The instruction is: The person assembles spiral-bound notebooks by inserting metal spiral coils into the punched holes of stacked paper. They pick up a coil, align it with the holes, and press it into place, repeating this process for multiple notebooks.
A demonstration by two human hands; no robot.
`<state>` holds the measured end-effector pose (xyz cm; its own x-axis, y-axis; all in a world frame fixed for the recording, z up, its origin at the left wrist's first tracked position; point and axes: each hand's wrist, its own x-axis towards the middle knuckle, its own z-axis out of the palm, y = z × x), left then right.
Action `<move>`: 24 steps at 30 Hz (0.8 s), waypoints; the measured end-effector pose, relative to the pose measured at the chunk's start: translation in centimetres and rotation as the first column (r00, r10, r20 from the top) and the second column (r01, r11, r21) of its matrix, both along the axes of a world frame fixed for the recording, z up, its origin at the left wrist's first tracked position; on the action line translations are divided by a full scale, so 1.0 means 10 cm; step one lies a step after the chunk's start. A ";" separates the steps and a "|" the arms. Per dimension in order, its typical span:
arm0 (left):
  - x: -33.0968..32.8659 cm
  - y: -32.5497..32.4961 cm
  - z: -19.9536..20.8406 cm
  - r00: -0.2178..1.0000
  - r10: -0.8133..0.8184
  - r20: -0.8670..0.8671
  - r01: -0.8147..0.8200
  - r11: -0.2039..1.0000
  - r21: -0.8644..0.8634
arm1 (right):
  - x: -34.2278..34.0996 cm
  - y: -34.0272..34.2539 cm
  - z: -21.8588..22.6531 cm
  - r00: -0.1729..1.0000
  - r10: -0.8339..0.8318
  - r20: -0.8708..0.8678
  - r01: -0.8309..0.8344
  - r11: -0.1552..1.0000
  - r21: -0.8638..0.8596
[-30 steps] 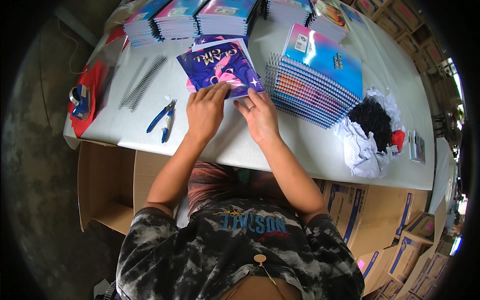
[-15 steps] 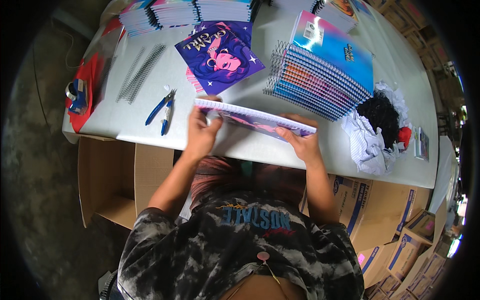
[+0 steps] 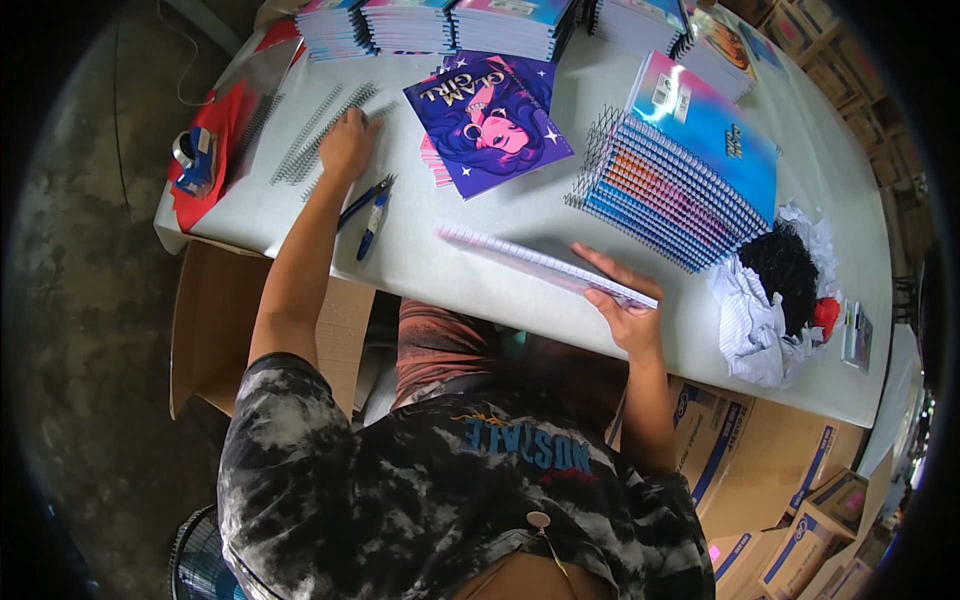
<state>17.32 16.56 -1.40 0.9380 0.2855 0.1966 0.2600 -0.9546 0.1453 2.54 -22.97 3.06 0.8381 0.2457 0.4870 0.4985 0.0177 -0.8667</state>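
Note:
My right hand point(image 3: 627, 305) grips one end of an unbound notebook point(image 3: 540, 262), thumb on the near side and fingers behind. The notebook stands on its long edge, tilted, its white hole-punched edge facing up. At the left, my left hand point(image 3: 347, 145) is down among several loose wire spirals point(image 3: 310, 150). Its fingers are curled onto one spiral, and the fingertips are partly hidden. Blue-handled cutters point(image 3: 366, 203) lie just below that wrist, next to a blue and white pen-like tool point(image 3: 372, 228). Purple printed covers point(image 3: 490, 125) lie between my hands, farther back.
A stack of spiral notebooks point(image 3: 690, 160) stands at the right, beside crumpled paper with black tangled material point(image 3: 775, 275). More notebook stacks point(image 3: 505, 30) line the far edge. A tape dispenser point(image 3: 195, 165) rests on red material at the left. Cardboard boxes point(image 3: 760, 440) sit under the table.
My left hand has let go of the notebook and moved left and away to the wire spirals. My right hand still holds the notebook, now with its printed face turned out of view.

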 end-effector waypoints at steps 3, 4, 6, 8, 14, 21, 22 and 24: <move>-0.06 -0.14 0.07 0.988 -0.145 0.056 0.149 0.987 -0.069 | -0.03 -0.13 -0.11 0.997 0.053 0.062 -0.049 0.997 -0.060; -0.07 -0.07 0.12 0.969 -0.175 0.174 0.206 0.962 -0.181 | -0.01 -0.16 -0.23 0.997 0.009 0.078 -0.009 1.000 0.003; -0.13 -0.14 0.37 0.954 -0.184 0.236 0.282 0.820 -0.498 | 0.01 -0.21 -0.24 0.998 -0.057 -0.036 0.058 0.998 0.016; -0.50 -0.54 0.79 0.918 -0.311 0.246 0.386 0.560 -0.733 | 0.03 -0.24 -0.26 0.987 -0.115 -0.113 0.118 0.993 0.020; -1.02 -1.16 0.94 0.768 -0.602 0.220 0.490 0.331 -0.806 | 0.12 -0.21 -0.20 0.987 -0.101 -0.128 0.107 0.994 0.039; -0.95 -1.19 0.89 0.803 -0.576 0.151 0.439 0.401 -0.804 | 0.12 -0.22 -0.17 0.994 -0.095 -0.055 0.094 0.995 -0.030; -0.94 -1.19 0.89 0.809 -0.564 0.165 0.446 0.407 -0.797 | 0.12 -0.22 -0.16 0.995 -0.086 -0.058 0.085 0.996 -0.021; -0.91 -1.16 0.96 0.833 -0.547 0.081 0.328 0.370 -0.869 | 0.13 -0.22 -0.14 0.996 -0.068 -0.064 0.068 0.998 -0.004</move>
<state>8.21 4.95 8.19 0.9626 -0.2600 -0.0764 -0.0313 -0.3868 0.9216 3.80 -25.15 1.62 0.8822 0.1880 0.4318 0.4423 -0.0161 -0.8967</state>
